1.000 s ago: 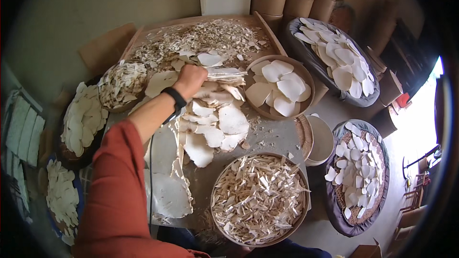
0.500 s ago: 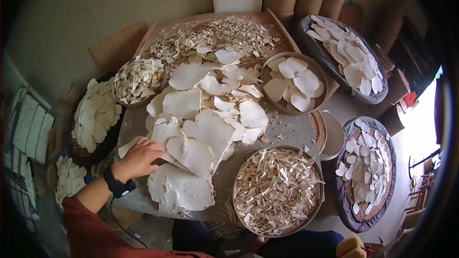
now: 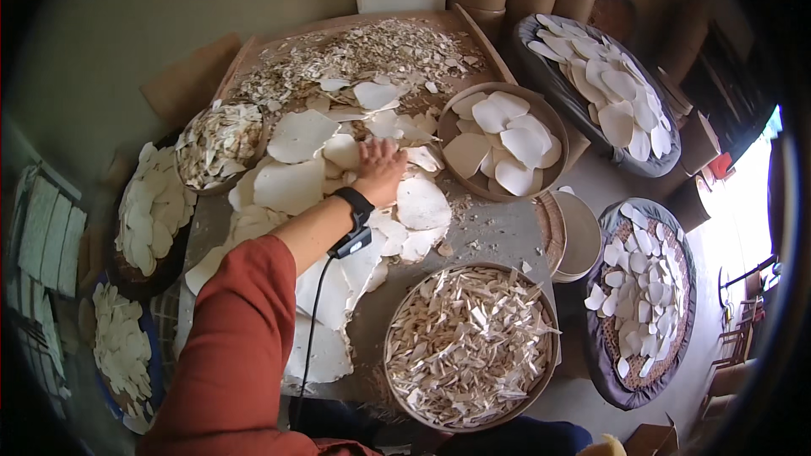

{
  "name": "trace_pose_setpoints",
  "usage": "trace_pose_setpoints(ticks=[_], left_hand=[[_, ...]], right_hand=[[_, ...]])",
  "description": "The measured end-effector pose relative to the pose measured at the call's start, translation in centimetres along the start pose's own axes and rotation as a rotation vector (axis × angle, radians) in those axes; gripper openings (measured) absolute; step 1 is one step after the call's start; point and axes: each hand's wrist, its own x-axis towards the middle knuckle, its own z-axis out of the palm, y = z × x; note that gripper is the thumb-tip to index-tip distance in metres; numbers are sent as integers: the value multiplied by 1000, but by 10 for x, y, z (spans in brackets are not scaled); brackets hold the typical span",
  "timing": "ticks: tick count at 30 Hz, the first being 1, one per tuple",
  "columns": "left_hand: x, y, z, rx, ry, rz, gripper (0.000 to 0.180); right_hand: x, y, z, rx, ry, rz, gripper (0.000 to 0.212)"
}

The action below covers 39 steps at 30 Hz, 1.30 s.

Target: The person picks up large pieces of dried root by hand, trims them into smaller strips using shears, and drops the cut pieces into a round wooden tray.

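The left hand (image 3: 380, 171) lies palm down, fingers spread flat, on a pile of thin white slices (image 3: 338, 160) in the middle of the table (image 3: 498, 232), gripping nothing. The pile sits between a small bowl of chips (image 3: 221, 143) and a bowl of round slices (image 3: 504, 140), beyond a basket of slivers (image 3: 470, 344)

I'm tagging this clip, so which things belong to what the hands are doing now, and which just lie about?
In hand:
left hand, palm down
pale flat slices heaped on the table

Lying about:
brown bowl of slices
basket of cut strips
dark trays of slices
small bowl of bits
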Motion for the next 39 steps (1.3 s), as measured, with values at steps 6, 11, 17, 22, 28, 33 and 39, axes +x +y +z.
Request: trace_pose_setpoints(ticks=[6,11,17,22,28,33,39], left_hand=[[29,-2,19,170,-65,-79,57],[31,-11,14,19,-7,7,48],[-6,-14,-47,-233,114,197,47],[-74,-9,-123,-985,193,124,51],[-176,-43,-140,-1958,-149,-350,53],[-254,-67,-88,-1832,-157,-447,55],[-285,-43,-67,-709,149,-475,67]], right_hand=[[11,5,-11,8,-48,-38,44],[19,7,-20,30,-127,-117,46],[24,10,-29,1,-35,-56,41],[22,13,-32,-50,38,-11,41],[1,7,-43,-173,122,13,48],[-21,4,-61,-401,222,15,57],[-60,-9,-76,-736,358,4,71]])
